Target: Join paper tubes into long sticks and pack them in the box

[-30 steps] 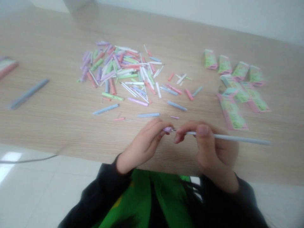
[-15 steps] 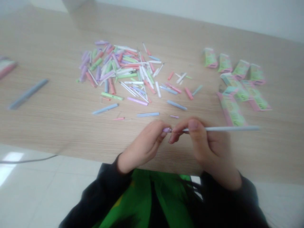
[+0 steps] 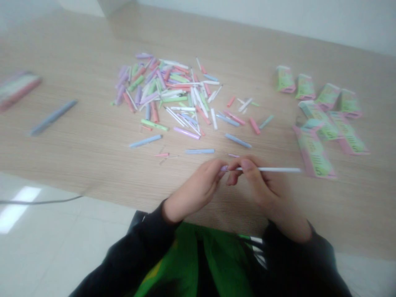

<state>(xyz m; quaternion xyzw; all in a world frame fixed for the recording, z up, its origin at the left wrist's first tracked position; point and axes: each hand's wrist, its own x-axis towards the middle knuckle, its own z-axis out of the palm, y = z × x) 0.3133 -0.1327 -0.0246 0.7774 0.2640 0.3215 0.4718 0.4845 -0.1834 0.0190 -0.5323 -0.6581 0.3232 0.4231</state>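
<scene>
My left hand (image 3: 199,183) is closed around a purple pen barrel (image 3: 224,168); only its end shows between thumb and fingertips. Just right of it, my right hand (image 3: 266,187) pinches a slim white pen refill (image 3: 280,169) between thumb and fingers. The refill lies level, its far end sticking out to the right. Its left end is at the purple end, but my fingers hide whether it is inside. A small purple pen part (image 3: 233,155) lies on the table just beyond my fingers.
A heap of loose pastel pen parts (image 3: 167,88) covers the table's middle. Blue barrels (image 3: 199,151) lie nearer me. Several pink-green boxes (image 3: 315,152) stand or lie at right. At left are a long blue stick (image 3: 54,117) and a blurred striped pack (image 3: 18,90).
The white refill now sticks out less far to the right, and my right fingers have shifted slightly left relative to it. The whole view has swung a little, moving the table things rightward.
</scene>
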